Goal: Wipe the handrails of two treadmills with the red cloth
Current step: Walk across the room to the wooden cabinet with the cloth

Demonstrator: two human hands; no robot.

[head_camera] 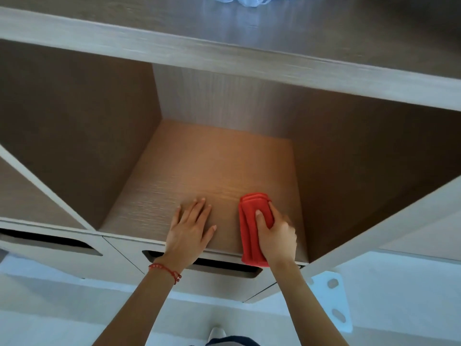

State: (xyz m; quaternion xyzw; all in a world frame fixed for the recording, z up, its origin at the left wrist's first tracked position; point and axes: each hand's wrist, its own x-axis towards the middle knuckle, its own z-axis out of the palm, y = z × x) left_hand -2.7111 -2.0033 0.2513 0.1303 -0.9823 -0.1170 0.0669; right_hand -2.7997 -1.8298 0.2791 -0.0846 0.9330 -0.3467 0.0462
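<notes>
Your right hand (274,233) grips the red cloth (252,231), folded into a thick, layered pad, lying on the wooden shelf (199,171) floor near its front edge. Your left hand (190,227) rests flat beside it, fingers spread.

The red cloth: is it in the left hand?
No, the right hand grips the red cloth; the left hand lies flat on the shelf.

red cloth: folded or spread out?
Folded. The red cloth shows stacked layers at its far end, bunched narrow in the right hand on the wooden shelf floor.
</notes>
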